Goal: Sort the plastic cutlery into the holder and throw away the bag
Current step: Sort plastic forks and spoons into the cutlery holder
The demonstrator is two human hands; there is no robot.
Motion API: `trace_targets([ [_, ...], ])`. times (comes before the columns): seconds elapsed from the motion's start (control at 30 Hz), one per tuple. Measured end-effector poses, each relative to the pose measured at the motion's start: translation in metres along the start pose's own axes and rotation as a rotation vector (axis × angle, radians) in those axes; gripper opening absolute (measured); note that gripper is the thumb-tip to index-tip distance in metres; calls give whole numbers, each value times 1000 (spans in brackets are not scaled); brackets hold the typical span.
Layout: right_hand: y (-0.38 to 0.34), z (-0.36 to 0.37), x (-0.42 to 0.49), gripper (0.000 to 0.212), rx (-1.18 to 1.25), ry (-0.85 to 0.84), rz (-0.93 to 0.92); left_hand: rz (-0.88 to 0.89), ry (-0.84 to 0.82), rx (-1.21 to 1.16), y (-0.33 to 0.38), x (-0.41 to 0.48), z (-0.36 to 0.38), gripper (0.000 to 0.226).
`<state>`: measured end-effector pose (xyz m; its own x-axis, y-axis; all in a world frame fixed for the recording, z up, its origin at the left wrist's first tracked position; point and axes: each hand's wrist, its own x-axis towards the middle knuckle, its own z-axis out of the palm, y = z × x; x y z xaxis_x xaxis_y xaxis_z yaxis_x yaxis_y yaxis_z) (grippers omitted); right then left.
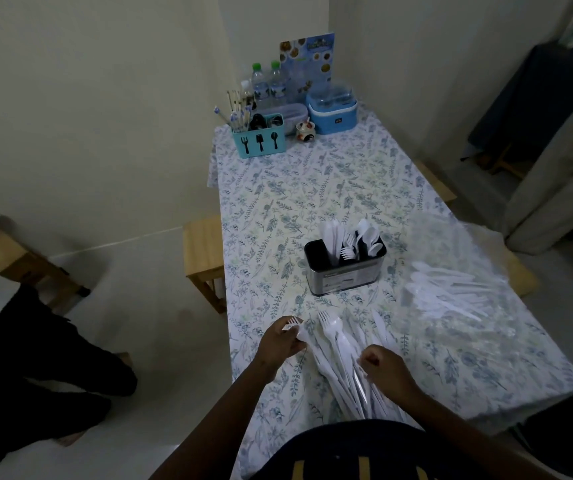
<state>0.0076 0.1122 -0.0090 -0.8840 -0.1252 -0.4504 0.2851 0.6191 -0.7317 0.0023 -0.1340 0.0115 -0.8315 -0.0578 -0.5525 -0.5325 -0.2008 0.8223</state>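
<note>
Our left hand point(280, 341) pinches one white plastic fork point(293, 322), tines pointing away. Our right hand point(383, 367) is curled over the loose pile of white plastic cutlery point(344, 362), too many to count; we cannot tell if it holds a piece. One black-and-steel holder point(345, 271) stands beyond the pile, part filled. One clear plastic bag point(451, 289) lies right of the holder, with cutlery inside. Two green-capped water bottles point(267, 81) stand at the far end.

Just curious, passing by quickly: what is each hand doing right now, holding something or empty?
Left hand: fingers pinch a white plastic fork.
Right hand: fingers curled over the cutlery pile; grip cannot be told.
</note>
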Motion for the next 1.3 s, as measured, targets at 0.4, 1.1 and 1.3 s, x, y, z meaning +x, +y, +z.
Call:
trace_targets([
  [0.4,-17,-13,-9,13,308,-159,9,-152,-95,-171,9,-4,20,36],
  [1.1,-13,30,-2,32,-768,-293,-347,2,250,-198,-13,-25,-34,9],
  [1.3,-7,35,2,23,-684,-224,-297,-3,201,-82,-13,-29,-33,18],
])
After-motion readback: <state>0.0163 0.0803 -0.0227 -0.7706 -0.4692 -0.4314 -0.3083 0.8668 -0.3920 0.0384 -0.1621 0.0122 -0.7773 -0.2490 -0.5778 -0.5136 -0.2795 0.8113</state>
